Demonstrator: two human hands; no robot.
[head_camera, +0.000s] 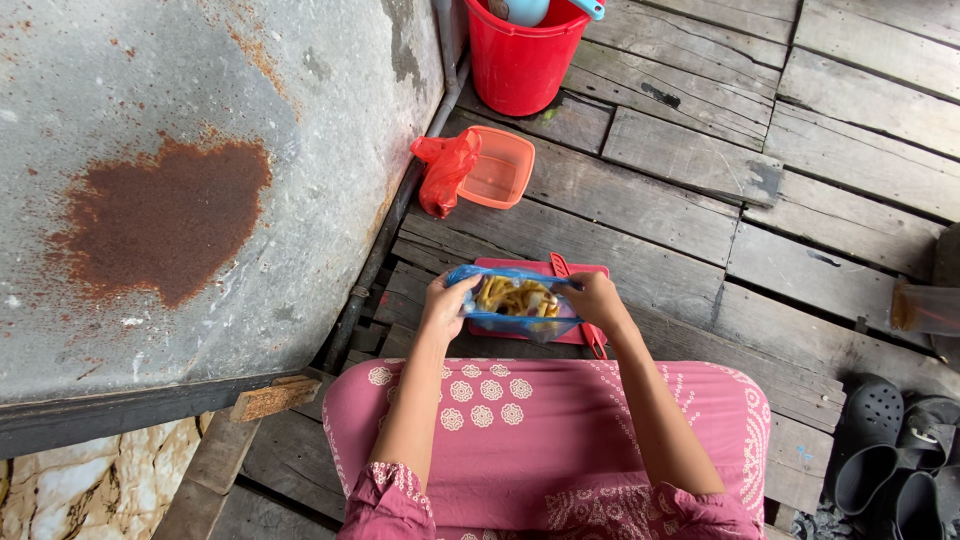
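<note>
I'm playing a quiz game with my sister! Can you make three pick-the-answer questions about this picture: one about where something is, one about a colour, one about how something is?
1. Where is the red bucket?
A. top of the picture, on the planks
B. on the lap
C. under the shoes

2. What colour is the bag in the hands?
A. green
B. blue
C. black

3. How is the bag?
A. tied shut
B. held open
C. lying flat

Answers: A, it stands on the wooden floor. B, its plastic is blue. B, the left hand and right hand spread its mouth, showing yellowish food.
</note>
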